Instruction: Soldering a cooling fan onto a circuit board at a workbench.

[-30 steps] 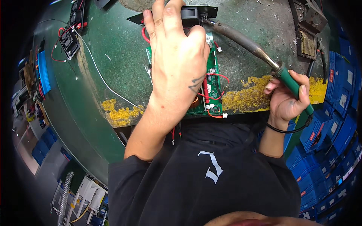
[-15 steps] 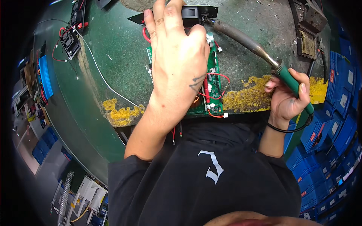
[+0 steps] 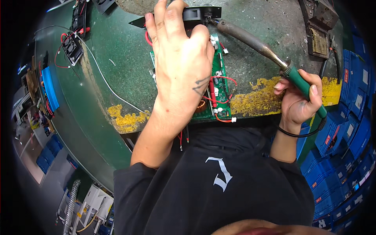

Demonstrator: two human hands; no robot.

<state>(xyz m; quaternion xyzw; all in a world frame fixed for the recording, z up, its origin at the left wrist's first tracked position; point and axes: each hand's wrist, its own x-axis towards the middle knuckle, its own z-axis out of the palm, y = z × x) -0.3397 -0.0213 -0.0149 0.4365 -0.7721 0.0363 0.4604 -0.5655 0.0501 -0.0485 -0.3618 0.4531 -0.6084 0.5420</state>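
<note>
My right hand [image 3: 300,100] is closed round the green handle of a soldering iron [image 3: 256,45]. Its tip reaches the terminals on the right part of a black panel [image 3: 196,15] with a raised housing. Over that panel's left part lies my left hand [image 3: 182,55], fingers curled over its far edge and thumb on the near side, gripping it. Beneath the left hand and wrist is a green circuit board [image 3: 221,92] with red wires, white plugs and a copper coil [image 3: 201,105]; much of the board is hidden.
A soldering iron stand [image 3: 319,43] with a sponge tray is at the far right. Small black fans [image 3: 71,50] with wires lie at the far left. A thin white wire [image 3: 100,66] crosses the green bench. Blue bins [image 3: 348,105] are stacked to the right of the bench.
The black panel and my left hand have shifted slightly to the left in the picture. The iron's tip stays at the panel's terminals, and both grips look the same.
</note>
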